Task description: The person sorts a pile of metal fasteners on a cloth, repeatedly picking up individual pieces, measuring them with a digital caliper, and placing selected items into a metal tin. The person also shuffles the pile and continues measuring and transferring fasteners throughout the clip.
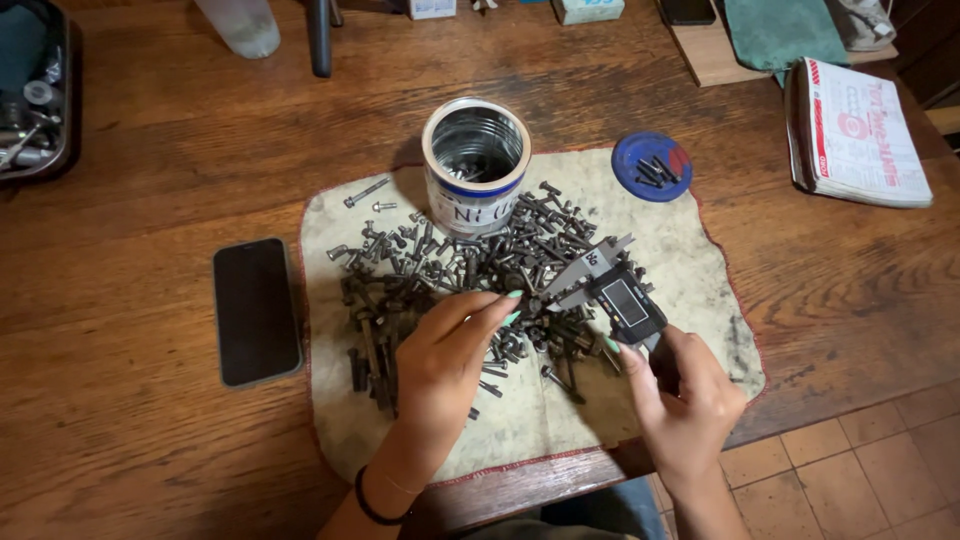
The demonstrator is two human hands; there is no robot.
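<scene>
**Risks while gauging a bolt over the pile**

My right hand (685,395) grips the digital caliper (612,290) by its body, fingers wrapped tight, jaws poking over the bolt pile (470,275) on the stained cloth (680,260). My left hand (445,355) pinches narrow at the pile's middle; can't tell if a bolt is between the fingertips. Risks as I judge them: a small bolt slipping from the pinch back into the heap, a skewed jaw giving a bad reading, my wrist nudging loose bolts off the cloth toward the phone (256,310) or table edge. Open tin can (476,165) stands just behind.

Bolts (470,270) on cloth (690,260), before can (476,165)
</scene>
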